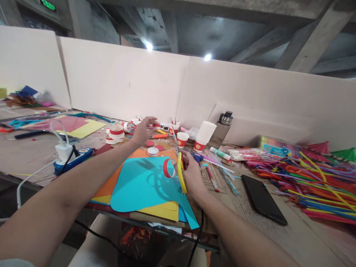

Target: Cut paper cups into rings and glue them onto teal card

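My right hand [191, 174] is closed around yellow-handled scissors [180, 168], blades pointing up and away, with a curled red and white paper strip [167, 168] beside the handles. Under it lies a blue paper sheet [147, 185] on top of orange and yellow sheets. My left hand [144, 129] reaches far forward, fingers spread and holding nothing, over cut red and white paper cup pieces [116, 132] and a white lid [152, 151]. Small red discs lie near that hand.
A stack of white cups [205, 132], red paper cups [182, 139], a dark water bottle [221, 128], a glue stick [219, 153], pens, a black phone [263, 199] and a heap of coloured pipe cleaners [311, 181] fill the right side. A power strip with charger [69, 154] sits left. White partition boards stand behind.
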Motion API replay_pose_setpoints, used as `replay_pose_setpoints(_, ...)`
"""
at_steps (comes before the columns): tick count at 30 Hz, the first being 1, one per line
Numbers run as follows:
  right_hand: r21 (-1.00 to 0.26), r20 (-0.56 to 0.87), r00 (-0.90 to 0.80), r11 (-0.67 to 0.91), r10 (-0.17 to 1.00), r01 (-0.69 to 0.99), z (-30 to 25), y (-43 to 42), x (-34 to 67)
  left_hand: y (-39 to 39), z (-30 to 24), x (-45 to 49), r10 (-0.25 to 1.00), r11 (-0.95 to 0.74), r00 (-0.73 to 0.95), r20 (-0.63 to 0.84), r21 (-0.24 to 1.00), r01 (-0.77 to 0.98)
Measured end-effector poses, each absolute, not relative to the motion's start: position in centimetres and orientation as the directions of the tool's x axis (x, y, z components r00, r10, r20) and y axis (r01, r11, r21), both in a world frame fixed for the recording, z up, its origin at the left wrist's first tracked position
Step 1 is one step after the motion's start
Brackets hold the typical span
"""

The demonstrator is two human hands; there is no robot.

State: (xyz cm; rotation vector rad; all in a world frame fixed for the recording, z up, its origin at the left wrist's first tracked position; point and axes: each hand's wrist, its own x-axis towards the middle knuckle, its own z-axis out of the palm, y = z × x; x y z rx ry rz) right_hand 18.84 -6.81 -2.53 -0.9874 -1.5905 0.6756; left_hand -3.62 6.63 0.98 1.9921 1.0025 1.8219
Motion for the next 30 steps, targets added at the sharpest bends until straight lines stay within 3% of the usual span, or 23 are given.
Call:
replay_pose_setpoints(2,-0.835,0.49,-0.065,0.489,0.87,0.252,-2.46,-6.87,18.84,6.41,0.77,-3.47,0.541,-0.737,0.043,0.84,0.448,0.506)
replay_pose_setpoints(4,-0.836,0.487,-0.066,0.487,0.871,0.253,-2.46,-6.89,18.85,6.24,0.49,-3.24,0.501,-0.734,0.108,0.858,0.355,0.579)
replay_pose_setpoints(8,-0.837,0.484,-0.051,0.48,0.873,0.263,-2.53,-6.93,18.82,6.24,0.06,-3.0,0.489,-0.746,0.139,0.861,0.33,0.579)
replay_pose_setpoints(20,-0.855,0.466,-0.042,0.462,0.884,0.235,-2.25,-7.13,18.79,6.06,0.5,-2.98,0.616,-0.742,0.023,0.788,0.57,0.352)
replay_pose_setpoints(30,-0.853,0.459,-0.034,0.451,0.888,0.262,-1.97,-7.29,18.71,6.65,0.21,-2.96,0.671,-0.737,0.025,0.741,0.663,0.13)
